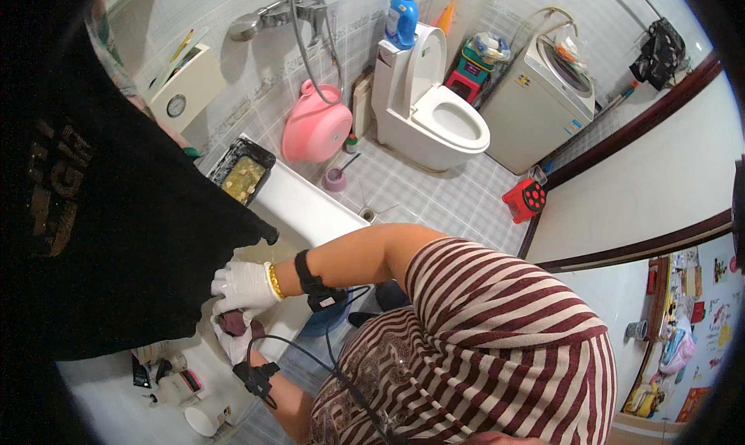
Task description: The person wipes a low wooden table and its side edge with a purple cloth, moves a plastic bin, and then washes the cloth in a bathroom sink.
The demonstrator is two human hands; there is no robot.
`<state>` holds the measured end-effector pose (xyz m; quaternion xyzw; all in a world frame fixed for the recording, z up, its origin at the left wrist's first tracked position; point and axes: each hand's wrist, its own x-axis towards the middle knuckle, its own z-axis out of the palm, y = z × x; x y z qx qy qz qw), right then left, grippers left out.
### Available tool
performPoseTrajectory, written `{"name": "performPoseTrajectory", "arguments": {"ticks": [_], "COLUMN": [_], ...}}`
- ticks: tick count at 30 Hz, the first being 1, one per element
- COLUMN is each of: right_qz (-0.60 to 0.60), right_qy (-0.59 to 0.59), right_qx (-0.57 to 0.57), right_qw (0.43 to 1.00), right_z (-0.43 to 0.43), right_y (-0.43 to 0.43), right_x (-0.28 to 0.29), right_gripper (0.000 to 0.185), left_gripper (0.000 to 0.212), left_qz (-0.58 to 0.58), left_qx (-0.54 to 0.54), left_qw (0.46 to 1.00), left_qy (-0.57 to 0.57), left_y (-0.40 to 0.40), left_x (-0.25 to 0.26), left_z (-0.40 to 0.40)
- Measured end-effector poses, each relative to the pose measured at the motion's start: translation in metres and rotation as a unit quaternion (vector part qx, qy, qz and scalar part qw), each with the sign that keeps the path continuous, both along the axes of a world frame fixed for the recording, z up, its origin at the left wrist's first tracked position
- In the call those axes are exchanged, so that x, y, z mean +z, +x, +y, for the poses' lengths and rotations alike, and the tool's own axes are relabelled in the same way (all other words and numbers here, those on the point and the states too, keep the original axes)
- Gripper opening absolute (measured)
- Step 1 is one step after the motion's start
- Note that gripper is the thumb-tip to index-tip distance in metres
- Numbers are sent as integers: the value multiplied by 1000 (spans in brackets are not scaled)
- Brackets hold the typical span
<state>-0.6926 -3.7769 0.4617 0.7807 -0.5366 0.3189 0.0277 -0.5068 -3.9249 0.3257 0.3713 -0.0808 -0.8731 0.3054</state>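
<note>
A large black cloth garment (pixel 134 229) with a printed motif hangs down the left side, over a white bathtub (pixel 326 200). My right hand (pixel 245 286), in a white glove and with a gold-coloured bracelet at the wrist, has its fingers curled at the garment's lower edge. Just below it, my left hand (pixel 233 341), also white-gloved, is closed around a crumpled maroon cloth (pixel 233 323). The two hands nearly meet. Part of the left hand's fingers is hidden by the cloth. Cloudy water (pixel 273 250) shows in the tub behind the garment.
On the tub's rim sits a black tray (pixel 243 174) holding yellowish liquid and pale lumps. Several bottles (pixel 180 385) stand at the lower left. Beyond the tub are a pink basin (pixel 317 125), a toilet (pixel 436 119), a washing machine (pixel 538 99) and a red stool (pixel 525 200).
</note>
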Motion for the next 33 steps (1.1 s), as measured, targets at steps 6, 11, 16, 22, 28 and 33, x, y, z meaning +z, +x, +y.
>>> {"name": "performPoseTrajectory", "arguments": {"ticks": [6,11,16,22,28,33], "right_qz": [17,-137,-176,-370,-448,-534], "right_qy": [-49,87,249,247,419,512], "right_qx": [141,20,-141,-220,-284,-256], "right_qw": [989,987,942,868,737,622], "right_z": [-1,-22,-19,-46,-57,-60], "right_y": [-2,5,27,21,18,18], "right_x": [-6,-1,37,-68,-62,-64], "right_gripper": [39,30,27,31,43,46], "left_gripper": [30,21,8,8,9,10], "left_qz": [13,201,84,85,7,56], "left_qx": [-1,-24,100,133,106,79], "left_qw": [1000,979,984,985,978,981], "left_qy": [-17,-33,-124,-67,-180,-166], "left_y": [-7,-4,-31,-46,-44,-37], "left_x": [0,10,76,64,67,68], "left_z": [11,7,38,47,56,52]}}
